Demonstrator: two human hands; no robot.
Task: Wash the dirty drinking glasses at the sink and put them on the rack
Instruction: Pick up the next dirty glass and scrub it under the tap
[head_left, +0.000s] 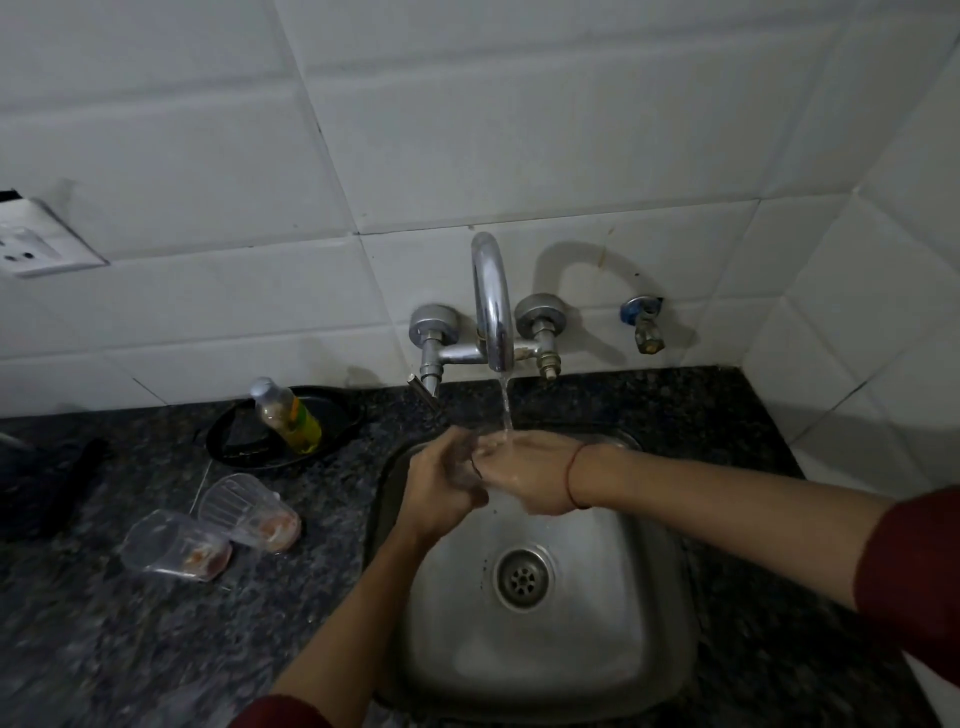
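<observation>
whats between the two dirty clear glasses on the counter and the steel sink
In the head view, only bare speckled dark granite counter separates the two tipped clear glasses from the steel sink's rim.

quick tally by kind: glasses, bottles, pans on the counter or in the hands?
Glasses: 3, two lying on the counter, one held under the running tap between the left hand and right hand, at
Bottles: 1
Pans: 1
Total: 5
</observation>
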